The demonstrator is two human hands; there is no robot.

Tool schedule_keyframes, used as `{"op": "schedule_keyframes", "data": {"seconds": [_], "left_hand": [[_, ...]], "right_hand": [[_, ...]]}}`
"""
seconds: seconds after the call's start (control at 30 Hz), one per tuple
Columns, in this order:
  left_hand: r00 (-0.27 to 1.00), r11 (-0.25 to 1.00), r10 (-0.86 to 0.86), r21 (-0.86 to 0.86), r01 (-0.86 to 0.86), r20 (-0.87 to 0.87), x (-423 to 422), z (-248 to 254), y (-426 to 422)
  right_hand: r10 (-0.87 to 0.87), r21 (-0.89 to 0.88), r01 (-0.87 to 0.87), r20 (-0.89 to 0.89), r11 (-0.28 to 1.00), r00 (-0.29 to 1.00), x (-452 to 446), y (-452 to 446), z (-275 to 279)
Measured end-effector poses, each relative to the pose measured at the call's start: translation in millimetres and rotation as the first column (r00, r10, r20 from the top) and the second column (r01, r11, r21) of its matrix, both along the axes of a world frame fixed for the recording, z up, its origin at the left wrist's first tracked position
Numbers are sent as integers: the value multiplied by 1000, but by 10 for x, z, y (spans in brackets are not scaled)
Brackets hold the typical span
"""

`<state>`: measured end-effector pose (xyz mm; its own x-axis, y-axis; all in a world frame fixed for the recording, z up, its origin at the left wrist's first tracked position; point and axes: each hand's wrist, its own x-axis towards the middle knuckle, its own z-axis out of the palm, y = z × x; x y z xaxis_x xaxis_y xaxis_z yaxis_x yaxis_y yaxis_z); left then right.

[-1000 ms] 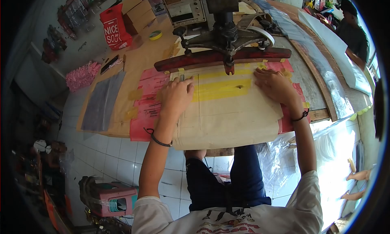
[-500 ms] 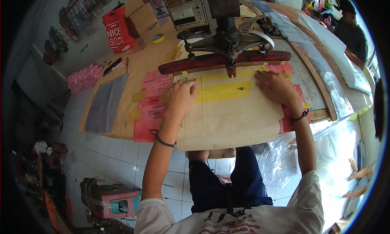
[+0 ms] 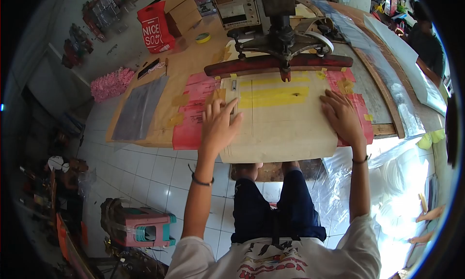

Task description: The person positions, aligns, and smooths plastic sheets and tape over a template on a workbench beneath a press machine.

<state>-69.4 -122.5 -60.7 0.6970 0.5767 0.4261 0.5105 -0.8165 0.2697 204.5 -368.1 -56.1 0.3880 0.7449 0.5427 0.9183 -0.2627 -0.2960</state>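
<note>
My left hand (image 3: 219, 126) rests near the left edge of a beige sheet (image 3: 290, 138), its fingers spread and holding nothing. Just beyond its fingertips is a small metallic piece (image 3: 234, 85) on the sheet. On the right side, my right hand (image 3: 343, 116) lies flat with fingers stretched out, over the sheet's edge and near a red strip (image 3: 359, 107). Yellow tape (image 3: 273, 96) crosses the sheet between my hands. Another red strip (image 3: 186, 131) lies to the left. Beyond the hands, a dark red pressing bar (image 3: 310, 62) hangs from a metal machine head (image 3: 286, 44).
A grey sheet (image 3: 140, 107), pink shredded material (image 3: 112, 84), a tape roll (image 3: 203, 37) and a red bag (image 3: 156, 29) are on the left. Clear plastic (image 3: 387, 92) runs along the right. A person (image 3: 426, 44) is at far right. A stool (image 3: 147, 228) stands on the floor.
Both hands have drawn back slightly toward my body. The left hand's fingers have moved off the small metallic piece and spread more. The camera view has shifted a little.
</note>
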Motion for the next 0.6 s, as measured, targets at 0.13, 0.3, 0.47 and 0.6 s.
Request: {"op": "schedule_keyframes", "data": {"seconds": [0.13,0.3,0.47,0.6], "left_hand": [[988,986,17,163,-42,156,-350,-405,-333],[890,913,-12,368,-175,455,-345,-1228,-472],[857,937,-3,301,-178,515,-283,-1329,-486],[856,928,-14,325,-180,516,-300,-1379,-454]], "right_hand": [[-226,117,236,-88,965,970,-451,-401,-213],[-377,432,330,25,839,926,-652,-329,-871],[-403,503,305,97,809,910,-521,-281,-1070],[-410,541,282,131,792,902,-452,-262,-1154]]}}
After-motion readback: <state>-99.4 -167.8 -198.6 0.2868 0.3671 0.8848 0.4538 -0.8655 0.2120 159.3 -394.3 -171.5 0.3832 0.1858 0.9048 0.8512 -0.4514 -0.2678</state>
